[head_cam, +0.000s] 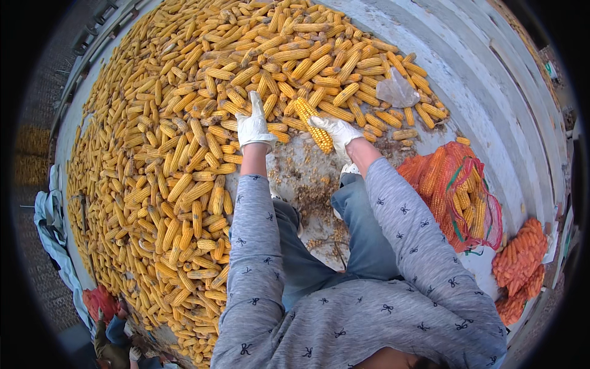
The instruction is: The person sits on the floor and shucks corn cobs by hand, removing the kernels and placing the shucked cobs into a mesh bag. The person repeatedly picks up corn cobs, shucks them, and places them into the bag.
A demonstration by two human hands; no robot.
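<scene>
My right hand (336, 133), in a white glove, holds a bright yellow corn cob (313, 124) without husk, tilted, its lower end towards me. My left hand (255, 124), gloved in white too, is held over the near edge of a big heap of corn cobs (193, 124), with its thumb and fingers apart and nothing seen in it. Many cobs of the heap have greyish or brownish ends. Between my legs, loose kernels and chaff (313, 198) lie scattered on the pale floor.
A red mesh sack (428, 170) of cobs gapes at my right, with fuller orange mesh sacks (518, 258) beyond. Clear plastic film (397, 90) lies on the heap's right edge. At the lower left, another person (110, 341) is beside a red sack (100, 302).
</scene>
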